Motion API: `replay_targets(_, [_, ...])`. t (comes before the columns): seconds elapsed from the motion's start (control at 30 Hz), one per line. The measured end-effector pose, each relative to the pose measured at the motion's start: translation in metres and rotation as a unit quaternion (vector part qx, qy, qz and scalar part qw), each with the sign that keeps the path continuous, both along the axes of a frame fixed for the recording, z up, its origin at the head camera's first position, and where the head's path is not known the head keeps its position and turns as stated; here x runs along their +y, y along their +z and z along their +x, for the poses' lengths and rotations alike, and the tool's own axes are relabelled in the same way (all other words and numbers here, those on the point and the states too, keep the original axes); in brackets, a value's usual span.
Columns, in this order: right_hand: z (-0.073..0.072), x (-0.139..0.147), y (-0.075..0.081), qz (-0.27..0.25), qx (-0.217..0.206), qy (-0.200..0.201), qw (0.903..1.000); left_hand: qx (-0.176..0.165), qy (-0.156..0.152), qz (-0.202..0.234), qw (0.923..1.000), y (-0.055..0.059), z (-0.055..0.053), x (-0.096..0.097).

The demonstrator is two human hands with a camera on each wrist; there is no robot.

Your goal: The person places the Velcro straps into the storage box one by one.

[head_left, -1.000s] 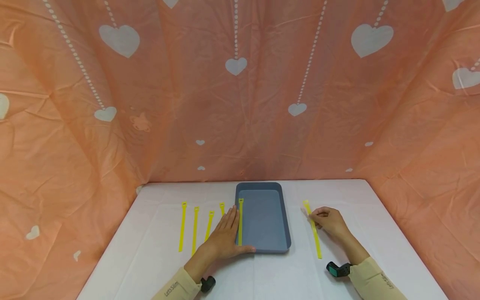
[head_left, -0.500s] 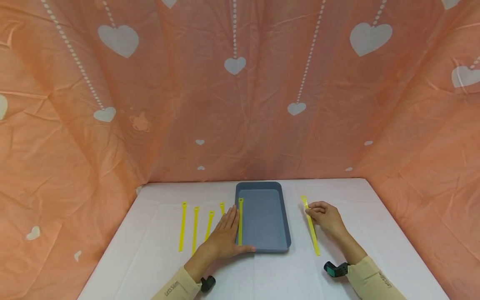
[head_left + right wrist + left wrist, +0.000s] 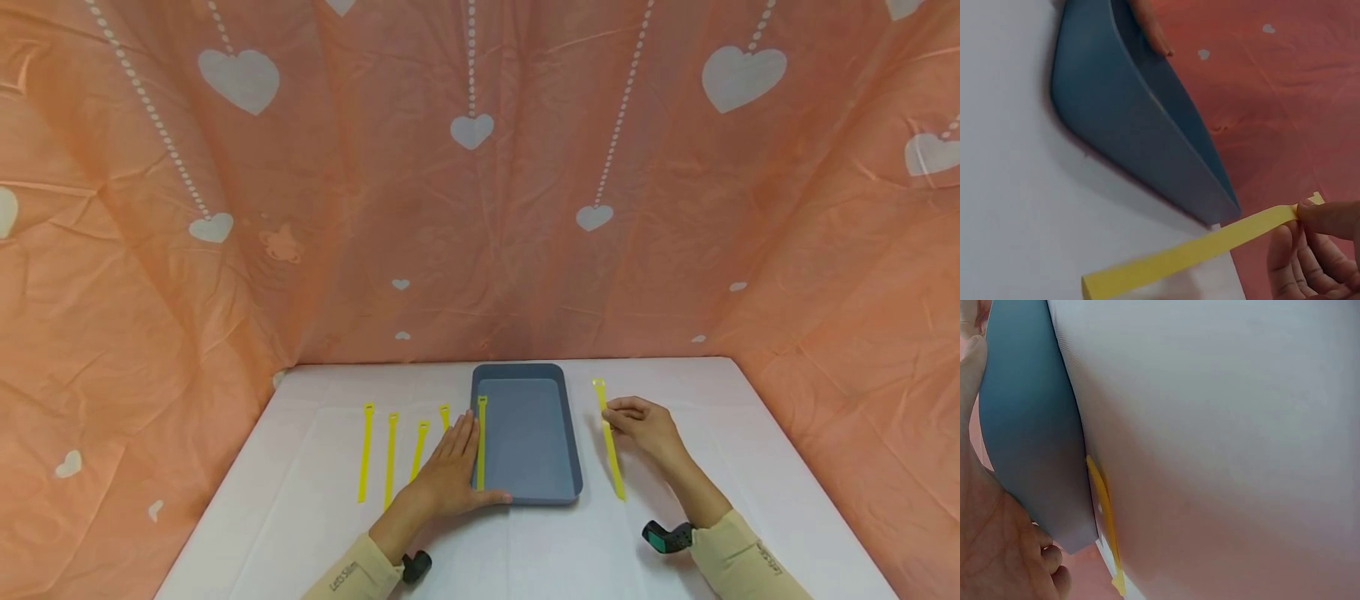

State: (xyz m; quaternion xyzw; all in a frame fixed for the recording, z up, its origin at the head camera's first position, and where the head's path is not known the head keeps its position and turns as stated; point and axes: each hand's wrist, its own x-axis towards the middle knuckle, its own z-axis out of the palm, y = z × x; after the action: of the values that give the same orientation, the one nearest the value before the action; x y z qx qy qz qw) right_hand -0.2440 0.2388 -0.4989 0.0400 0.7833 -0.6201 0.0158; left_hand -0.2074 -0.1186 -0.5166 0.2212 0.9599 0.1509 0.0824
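A grey-blue rectangular tray (image 3: 528, 442) lies on the white table, one yellow slotted cable strap (image 3: 482, 450) lengthwise inside its left side. My left hand (image 3: 447, 482) rests along the tray's left edge, fingers straight and thumb at the near rim. To the right of the tray, my right hand (image 3: 648, 429) pinches another yellow cable strap (image 3: 613, 467) below its slotted head. In the right wrist view, thumb and fingers grip this strap (image 3: 1197, 253) near one end while its long tail hangs out in front of the tray wall (image 3: 1129, 125).
Left of the tray, several more yellow cable straps (image 3: 365, 454) lie roughly parallel, some partly covered by my left hand. An orange curtain (image 3: 480, 250) with pale hearts stands behind and beside the table (image 3: 277, 492). Each wrist wears a black camera (image 3: 666, 537).
My right hand has lifted its strap and carried it leftward and farther forward, closer to the tray. The left hand and the tray have stayed put.
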Motion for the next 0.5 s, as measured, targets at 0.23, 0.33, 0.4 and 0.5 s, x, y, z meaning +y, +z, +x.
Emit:
replay_targets(0.23, [-0.002,-0.011,0.012,-0.047,0.012,0.02,0.9986,-0.001,-0.001,-0.001,1.0,-0.001,-0.001,0.0])
replay_targets(0.33, [-0.002,-0.015,0.016,-0.065,0.019,0.032,0.9971,-0.001,-0.001,0.002,1.0,0.0,-0.001,-0.001])
replay_targets(0.4, [-0.002,-0.018,0.02,-0.073,0.025,0.042,0.9962,-0.001,0.0,0.003,1.0,0.0,-0.001,-0.001])
replay_targets(0.5, [-0.002,-0.021,0.024,-0.071,0.03,0.051,0.9957,-0.002,0.0,0.005,1.0,0.0,0.0,-0.001])
